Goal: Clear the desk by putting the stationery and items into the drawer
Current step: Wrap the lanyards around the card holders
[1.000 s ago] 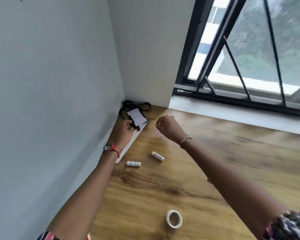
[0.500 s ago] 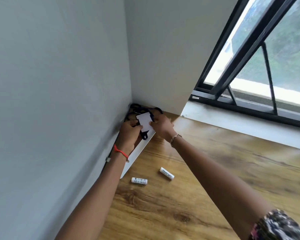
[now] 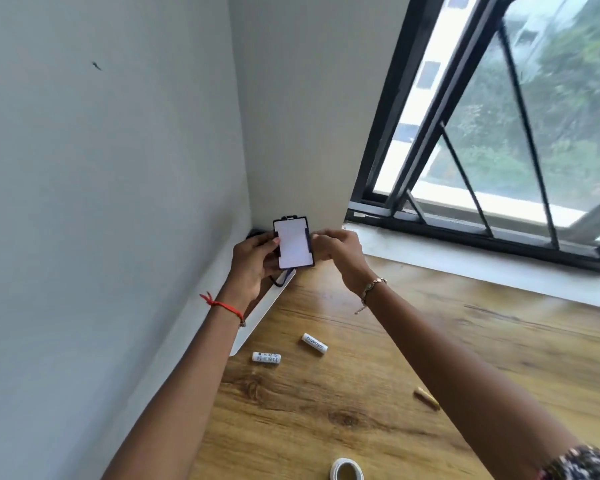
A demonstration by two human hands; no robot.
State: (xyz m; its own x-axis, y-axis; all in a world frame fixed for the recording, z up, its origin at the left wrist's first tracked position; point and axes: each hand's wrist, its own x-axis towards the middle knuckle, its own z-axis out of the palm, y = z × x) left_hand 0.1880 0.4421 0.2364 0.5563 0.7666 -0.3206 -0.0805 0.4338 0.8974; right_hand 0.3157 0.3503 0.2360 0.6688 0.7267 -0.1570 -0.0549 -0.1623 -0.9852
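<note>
Card holder [image 3: 293, 245] was over the table's [image 3: 499, 358] far corner, between left hand [image 3: 253, 261] and right hand [image 3: 336, 252]. Nearer lay left battery [image 3: 266, 358] and right battery [image 3: 315, 343], near each other; tape roll [image 3: 346, 471] lay nearest.

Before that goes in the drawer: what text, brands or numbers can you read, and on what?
"Hey...": on the white battery lying nearer the window; the later letters are blurred.
Other white battery: small dark markings, too small to read.
Card holder: blank white face, no text.
</note>
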